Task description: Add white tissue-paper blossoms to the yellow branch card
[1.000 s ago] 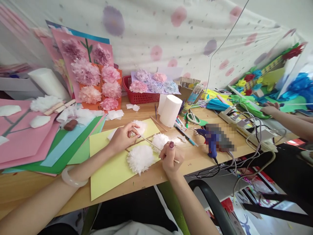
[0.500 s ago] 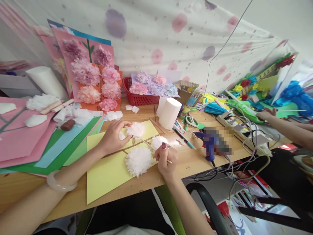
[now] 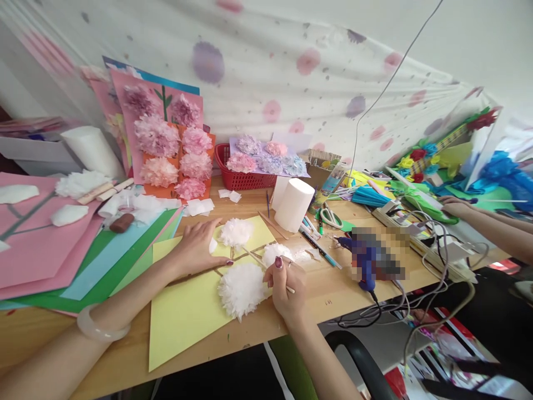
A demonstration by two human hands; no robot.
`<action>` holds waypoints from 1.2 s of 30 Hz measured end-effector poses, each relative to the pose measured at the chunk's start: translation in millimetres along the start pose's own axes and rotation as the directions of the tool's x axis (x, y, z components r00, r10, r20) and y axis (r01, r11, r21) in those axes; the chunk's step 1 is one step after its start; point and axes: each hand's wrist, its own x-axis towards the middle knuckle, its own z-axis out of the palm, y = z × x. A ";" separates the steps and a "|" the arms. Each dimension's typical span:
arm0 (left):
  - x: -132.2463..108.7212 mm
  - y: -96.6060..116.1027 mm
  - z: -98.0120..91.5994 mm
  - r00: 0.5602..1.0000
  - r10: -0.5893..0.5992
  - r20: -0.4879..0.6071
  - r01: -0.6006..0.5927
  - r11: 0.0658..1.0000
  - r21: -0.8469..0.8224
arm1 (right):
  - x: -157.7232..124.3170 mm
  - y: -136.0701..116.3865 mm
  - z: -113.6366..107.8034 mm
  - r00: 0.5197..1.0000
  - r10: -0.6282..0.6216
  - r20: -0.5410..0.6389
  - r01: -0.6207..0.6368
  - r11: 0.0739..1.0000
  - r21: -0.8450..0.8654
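At the centre of the frame, the left hand (image 3: 195, 250) is spread wide over a flat yellow paper sheet (image 3: 179, 322), thumb well apart from the fingers and pinching nothing that shows, while the right hand (image 3: 287, 283) has a thin, pale, straight stick (image 3: 253, 256) gripped in a curled fist! That stick slants up-left between fluffy white paper flowers: a big one (image 3: 242, 291) below, another (image 3: 275, 254) just right, a third (image 3: 235, 232) higher up, near the left fingertips. Tight quarters, and whether the stick's far tip touches the sheet, I can't tell. One careless sweep of it could snag or crush those thin petals; the right knuckles, close beside the big flower, could flatten its edge. Watch the left forearm too: dragged across, it could skew the sheet, which reaches near the front edge of the wooden table (image 3: 316, 289). Over right of centre, the blue glue gun (image 3: 366, 266) trails its cord; an elbow catching that might pull it down.
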 end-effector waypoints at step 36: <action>2.5 3.3 -1.6 0.999 -0.030 0.039 0.027 0.997 0.067 | -11.5 2.8 -2.8 0.992 -0.058 -0.112 0.069 0.993 0.097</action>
